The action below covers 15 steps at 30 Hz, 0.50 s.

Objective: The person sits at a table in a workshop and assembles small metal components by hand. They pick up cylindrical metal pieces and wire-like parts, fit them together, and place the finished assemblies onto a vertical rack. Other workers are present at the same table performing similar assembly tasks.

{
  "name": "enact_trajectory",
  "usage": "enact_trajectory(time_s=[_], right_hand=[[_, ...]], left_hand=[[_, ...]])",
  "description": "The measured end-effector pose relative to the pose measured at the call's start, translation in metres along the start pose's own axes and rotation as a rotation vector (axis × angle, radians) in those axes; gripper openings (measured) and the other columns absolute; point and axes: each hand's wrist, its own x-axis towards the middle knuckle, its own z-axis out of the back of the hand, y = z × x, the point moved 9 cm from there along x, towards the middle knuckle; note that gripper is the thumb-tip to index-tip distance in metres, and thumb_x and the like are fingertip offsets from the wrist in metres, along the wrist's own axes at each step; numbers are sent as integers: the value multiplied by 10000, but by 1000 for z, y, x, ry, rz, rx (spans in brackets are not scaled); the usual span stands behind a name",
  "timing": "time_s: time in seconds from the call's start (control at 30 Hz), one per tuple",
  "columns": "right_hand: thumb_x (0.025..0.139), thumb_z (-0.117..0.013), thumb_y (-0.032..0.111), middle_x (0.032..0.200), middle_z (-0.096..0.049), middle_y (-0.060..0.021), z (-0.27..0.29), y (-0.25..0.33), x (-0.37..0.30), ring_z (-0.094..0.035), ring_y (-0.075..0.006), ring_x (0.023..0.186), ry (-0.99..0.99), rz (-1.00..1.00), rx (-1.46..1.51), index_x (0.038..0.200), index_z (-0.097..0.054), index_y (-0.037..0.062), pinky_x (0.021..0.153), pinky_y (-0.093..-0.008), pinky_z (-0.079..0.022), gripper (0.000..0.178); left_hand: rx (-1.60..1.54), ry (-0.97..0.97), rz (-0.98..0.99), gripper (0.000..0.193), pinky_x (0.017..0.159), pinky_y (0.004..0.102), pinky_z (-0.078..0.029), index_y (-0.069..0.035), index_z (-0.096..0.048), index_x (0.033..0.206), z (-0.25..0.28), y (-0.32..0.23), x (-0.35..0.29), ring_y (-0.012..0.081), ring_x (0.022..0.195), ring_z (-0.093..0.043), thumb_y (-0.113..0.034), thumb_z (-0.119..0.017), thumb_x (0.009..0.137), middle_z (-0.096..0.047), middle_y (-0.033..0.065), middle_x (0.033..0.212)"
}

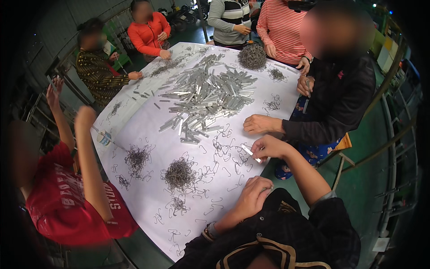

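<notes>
My right hand (pixel 271 147) is closed in a pinch on one end of a short silver metal strip (pixel 247 150), tilted above the table's right edge. Close to my body, my left hand (pixel 253 197) is curled; a sliver of something greyish shows at its fingertips, too little to name. Loose bent wire hooks (pixel 215 172) are scattered on the white table covering (pixel 143 190) left of my hands. A dense pile of dark wire hooks (pixel 180 174) lies among them. Farther off, a big heap of silver metal strips (pixel 210 89) spreads over the table's middle.
Co-workers stand or sit around the table, one in a red shirt (pixel 76 197) at left. Close on my right, another in a black jacket (pixel 333 101) rests a hand on the table. A second hook pile (pixel 137 157), a small cup (pixel 104 137) and a tall hook mound (pixel 252 57) stand there.
</notes>
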Motion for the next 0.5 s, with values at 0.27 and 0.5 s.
enact_trajectory(time_s=[0.27,0.5], right_hand=[[799,-734,47,730,-667,-56,-13,15,-77,-612,-88,603,-190,168,554,908,-644,-23,566,-204,-493,158],[788,-730,11,737,-666,-50,-16,19,-103,-613,-84,620,-193,201,500,927,-658,-41,584,-207,-494,165]], left_hand=[[88,-169,84,113,793,374,-429,-22,-525,921,6,8,1,306,854,-582,34,-556,828,-620,112,927],[207,-158,75,112,747,396,-415,-29,-527,917,0,6,5,319,806,-549,26,-561,826,-582,110,873]])
